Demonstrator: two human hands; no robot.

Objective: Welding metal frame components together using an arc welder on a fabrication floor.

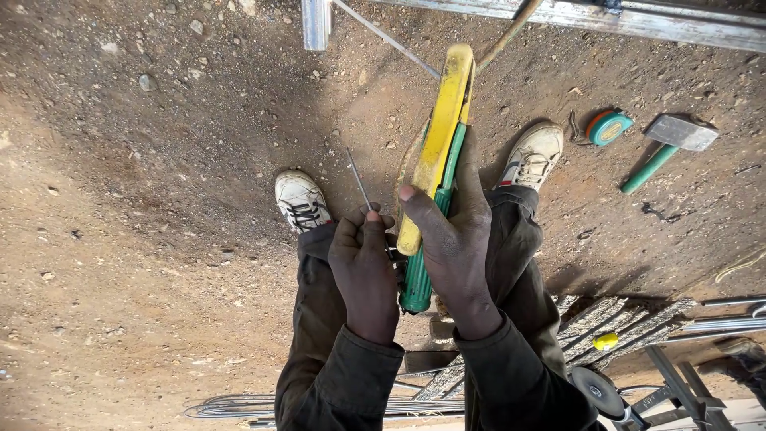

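Observation:
My right hand [455, 239] grips a long tool [437, 152] with a yellow handle and a green handle, held upright over my legs. My left hand [363, 259] pinches a thin metal wire piece [357, 177] between its fingertips, right beside the tool's lower end. Both hands are close together above my dark trousers. My white shoes [301, 199] stand on bare dirt ground.
A hammer with a green handle [669, 144] and a round tape measure [609, 127] lie on the dirt at the right. Metal bars [638, 16] run along the top. Bundled rods and wire [606, 319] lie at the bottom right, near an angle grinder [606, 395].

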